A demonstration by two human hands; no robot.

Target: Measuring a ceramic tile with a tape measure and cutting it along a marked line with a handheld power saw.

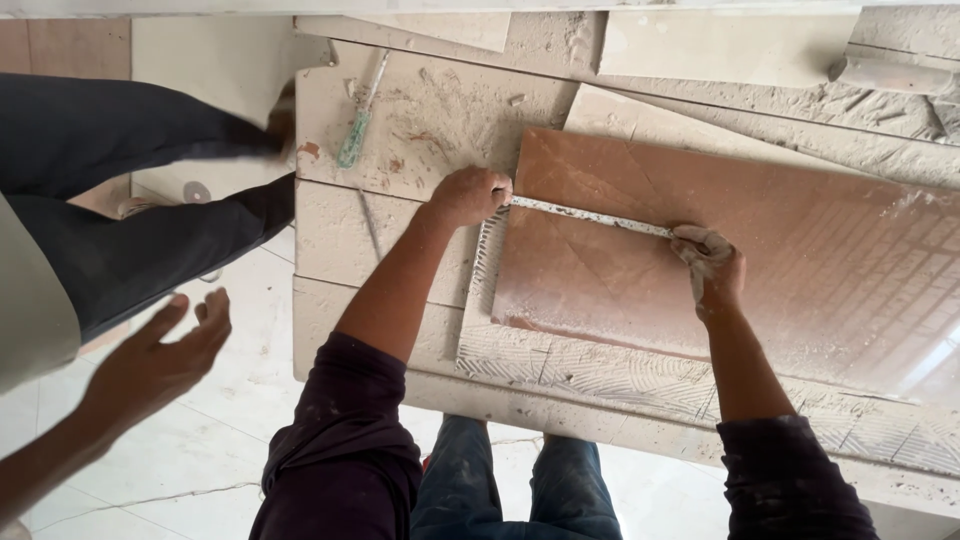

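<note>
I'm measuring: left hand [470, 195] and right hand [708, 262] pinch the tape [590, 214] taut across the centre tile [720, 270]; marking needs steadiness.

A thin, dusty measuring tape [590, 215] lies stretched flat across the tile. The reddish-brown tile [760, 270] rests flat on combed grey mortar.

The left hand [470, 195] closes over one end of the measuring tape [590, 215], hiding it; the right hand [712, 268] covers the other end. The brown tile [720, 270] runs off the right edge. A bystander's open hand [165, 350] and dark trousers [120, 210] are cut off at the left.
</note>
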